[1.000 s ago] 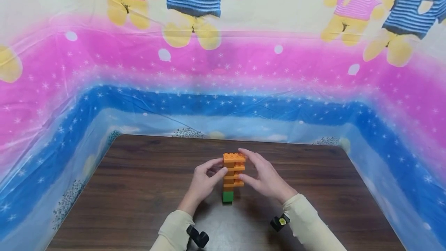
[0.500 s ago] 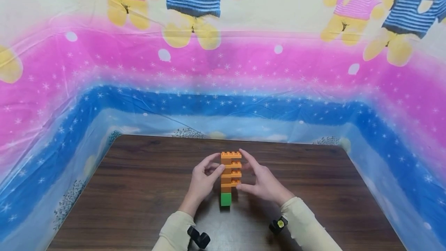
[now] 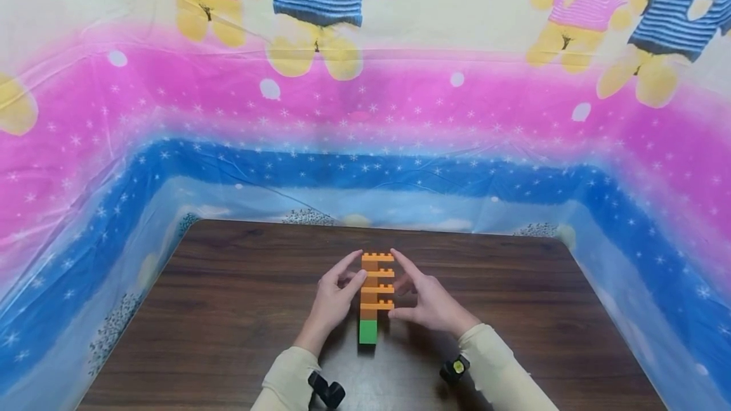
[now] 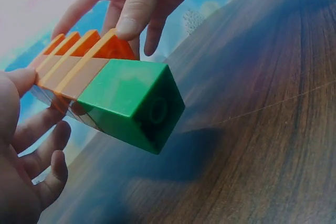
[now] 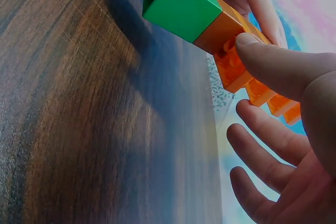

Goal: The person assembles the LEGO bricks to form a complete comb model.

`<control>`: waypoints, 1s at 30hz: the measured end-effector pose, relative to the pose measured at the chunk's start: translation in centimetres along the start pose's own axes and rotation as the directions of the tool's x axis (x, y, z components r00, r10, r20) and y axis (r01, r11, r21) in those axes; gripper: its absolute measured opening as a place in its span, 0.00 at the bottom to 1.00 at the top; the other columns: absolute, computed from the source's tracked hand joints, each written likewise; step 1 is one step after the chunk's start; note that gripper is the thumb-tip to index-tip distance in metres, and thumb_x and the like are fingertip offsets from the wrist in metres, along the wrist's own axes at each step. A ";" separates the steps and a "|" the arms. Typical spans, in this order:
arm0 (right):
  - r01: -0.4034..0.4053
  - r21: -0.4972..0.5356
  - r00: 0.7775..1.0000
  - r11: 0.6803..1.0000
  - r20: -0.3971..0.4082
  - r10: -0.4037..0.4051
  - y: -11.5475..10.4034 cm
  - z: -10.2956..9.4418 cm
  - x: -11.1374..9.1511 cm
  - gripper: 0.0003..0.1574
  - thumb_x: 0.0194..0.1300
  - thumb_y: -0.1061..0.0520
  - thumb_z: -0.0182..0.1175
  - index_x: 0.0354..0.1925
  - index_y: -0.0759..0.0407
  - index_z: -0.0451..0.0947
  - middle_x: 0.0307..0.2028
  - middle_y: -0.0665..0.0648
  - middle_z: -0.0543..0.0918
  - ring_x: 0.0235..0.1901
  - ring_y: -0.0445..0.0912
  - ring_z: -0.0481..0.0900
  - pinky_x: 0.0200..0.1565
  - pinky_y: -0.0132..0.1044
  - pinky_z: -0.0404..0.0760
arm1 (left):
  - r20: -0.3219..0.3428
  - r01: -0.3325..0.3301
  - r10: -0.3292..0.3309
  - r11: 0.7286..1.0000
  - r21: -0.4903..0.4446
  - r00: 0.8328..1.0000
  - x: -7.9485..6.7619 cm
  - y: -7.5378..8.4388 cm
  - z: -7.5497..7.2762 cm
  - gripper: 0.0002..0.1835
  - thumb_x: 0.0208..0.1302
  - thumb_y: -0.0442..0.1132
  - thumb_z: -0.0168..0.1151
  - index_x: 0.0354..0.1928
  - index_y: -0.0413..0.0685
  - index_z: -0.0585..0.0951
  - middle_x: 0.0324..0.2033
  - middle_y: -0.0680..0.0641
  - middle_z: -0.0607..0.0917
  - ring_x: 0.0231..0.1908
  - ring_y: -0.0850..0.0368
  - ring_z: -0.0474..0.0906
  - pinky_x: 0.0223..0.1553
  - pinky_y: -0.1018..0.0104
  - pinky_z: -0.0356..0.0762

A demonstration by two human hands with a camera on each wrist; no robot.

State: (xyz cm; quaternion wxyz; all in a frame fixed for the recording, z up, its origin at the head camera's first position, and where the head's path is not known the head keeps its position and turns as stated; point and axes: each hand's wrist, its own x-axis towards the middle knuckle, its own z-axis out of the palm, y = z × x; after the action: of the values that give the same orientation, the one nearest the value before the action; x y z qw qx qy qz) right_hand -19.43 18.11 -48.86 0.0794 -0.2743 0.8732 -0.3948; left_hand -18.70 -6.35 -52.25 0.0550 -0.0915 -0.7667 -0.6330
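A tower of toy building bricks point(image 3: 368, 297) is held up between both hands, tilted with its base toward me. At its lower end is a green brick point(image 4: 126, 87), its hollow underside showing in the left wrist view. Above it, brown bricks point(image 4: 86, 74) alternate with orange bricks point(image 5: 231, 72) that jut out to the right like steps. My left hand point(image 3: 331, 293) pinches the upper part from the left, thumb in front. From the right, my right hand point(image 3: 431, 303) spans the jutting side, thumb at the lowest orange brick and index fingertip by the top one.
Under the hands lies a dark wood-grain table point(image 3: 240, 309). A printed cloth point(image 3: 365, 106) with bears and snowflakes hangs around its back and sides. Each sleeved wrist carries a small black camera mount point(image 3: 327, 391).
The tower has tipped so its green base comes lower and nearer, and it has shifted slightly left. My right thumb has slid down to the lowest orange brick; the left hand stays nearly still.
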 end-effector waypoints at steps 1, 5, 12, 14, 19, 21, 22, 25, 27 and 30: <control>0.003 -0.005 1.000 1.000 0.005 -0.003 0.1 0.0 0.0 0.74 0.61 0.50 0.79 0.84 0.25 0.38 0.50 0.46 0.86 0.53 0.47 0.85 0.63 0.56 0.79 | 0.004 -0.006 0.006 1.000 0.004 1.000 0.0 0.0 0.0 0.25 0.78 0.48 0.63 0.74 0.63 0.76 0.40 0.50 0.90 0.41 0.57 0.83 0.42 0.63 0.79; 0.005 -0.015 1.000 1.000 0.019 -0.004 0.2 0.0 0.0 0.73 0.62 0.50 0.79 0.84 0.25 0.37 0.49 0.45 0.86 0.53 0.47 0.85 0.63 0.55 0.79 | 0.025 -0.026 0.025 0.999 0.031 0.999 -0.1 -0.3 -0.1 0.26 0.78 0.48 0.62 0.74 0.59 0.76 0.41 0.49 0.91 0.42 0.56 0.83 0.41 0.63 0.79; -0.017 0.003 0.999 1.000 0.045 0.017 0.7 0.0 0.0 0.73 0.62 0.47 0.78 0.83 0.24 0.36 0.49 0.43 0.86 0.52 0.42 0.84 0.62 0.53 0.80 | 0.075 0.009 -0.013 0.998 0.059 0.997 -0.1 -0.4 -0.5 0.27 0.78 0.48 0.62 0.76 0.62 0.74 0.41 0.51 0.90 0.40 0.48 0.84 0.38 0.64 0.80; -0.025 0.010 0.998 1.000 0.053 0.024 0.9 0.0 0.1 0.73 0.62 0.47 0.78 0.83 0.24 0.36 0.48 0.43 0.86 0.52 0.40 0.84 0.62 0.52 0.80 | 0.101 0.023 -0.029 0.998 0.059 0.994 -0.1 -0.4 -0.6 0.29 0.78 0.48 0.63 0.77 0.61 0.72 0.42 0.50 0.90 0.39 0.44 0.84 0.37 0.64 0.82; -0.041 0.020 0.997 0.999 0.061 0.040 1.6 0.0 0.1 0.71 0.63 0.47 0.78 0.84 0.28 0.39 0.47 0.42 0.86 0.51 0.40 0.84 0.61 0.51 0.80 | 0.175 0.026 -0.040 0.996 0.085 0.984 -0.1 -0.6 -0.9 0.34 0.76 0.48 0.65 0.80 0.55 0.67 0.47 0.46 0.89 0.38 0.44 0.84 0.37 0.61 0.83; -0.048 0.023 0.997 0.999 0.065 0.047 1.8 0.1 0.1 0.71 0.63 0.47 0.78 0.85 0.31 0.40 0.47 0.43 0.86 0.50 0.40 0.84 0.61 0.51 0.80 | 0.201 0.025 -0.047 0.994 0.109 0.979 -0.1 -0.6 -1.0 0.36 0.75 0.48 0.66 0.81 0.54 0.65 0.49 0.45 0.88 0.39 0.48 0.84 0.38 0.61 0.82; -0.053 0.025 0.996 0.998 0.068 0.052 1.8 0.1 0.1 0.70 0.63 0.48 0.78 0.85 0.32 0.40 0.47 0.43 0.87 0.50 0.40 0.84 0.61 0.51 0.80 | 0.211 0.034 -0.059 0.992 0.123 0.976 0.0 -0.6 -1.0 0.38 0.75 0.49 0.67 0.81 0.55 0.65 0.49 0.46 0.88 0.39 0.50 0.83 0.39 0.61 0.82; -0.060 0.023 0.995 0.998 0.077 0.058 2.1 0.1 0.2 0.70 0.63 0.49 0.78 0.86 0.37 0.41 0.46 0.44 0.87 0.50 0.41 0.84 0.60 0.51 0.80 | 0.245 0.042 -0.079 0.987 0.155 0.966 0.1 -0.7 -1.1 0.40 0.73 0.50 0.68 0.82 0.54 0.63 0.50 0.46 0.87 0.40 0.55 0.81 0.42 0.59 0.81; -0.065 0.016 0.995 0.998 0.081 0.063 2.3 0.2 0.2 0.69 0.63 0.48 0.78 0.86 0.40 0.42 0.46 0.44 0.87 0.49 0.41 0.84 0.59 0.50 0.80 | 0.261 0.050 -0.094 0.984 0.169 0.961 0.2 -0.6 -1.1 0.41 0.73 0.50 0.68 0.82 0.54 0.63 0.50 0.47 0.87 0.42 0.55 0.81 0.44 0.57 0.81; -0.062 0.013 0.994 0.998 0.087 0.061 2.6 0.2 0.3 0.68 0.63 0.48 0.77 0.86 0.46 0.44 0.45 0.45 0.87 0.49 0.41 0.84 0.58 0.49 0.81 | 0.275 0.053 -0.104 0.981 0.187 0.956 0.4 -0.6 -1.0 0.41 0.74 0.50 0.68 0.82 0.52 0.62 0.52 0.46 0.87 0.45 0.54 0.82 0.48 0.53 0.82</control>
State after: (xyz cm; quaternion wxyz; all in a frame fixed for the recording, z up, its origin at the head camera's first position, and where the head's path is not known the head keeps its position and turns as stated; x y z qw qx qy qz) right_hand -20.71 19.19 -50.93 0.1313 -0.2636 0.8739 -0.3868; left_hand -19.22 -7.42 -52.58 -0.0725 -0.1451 -0.8232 -0.5440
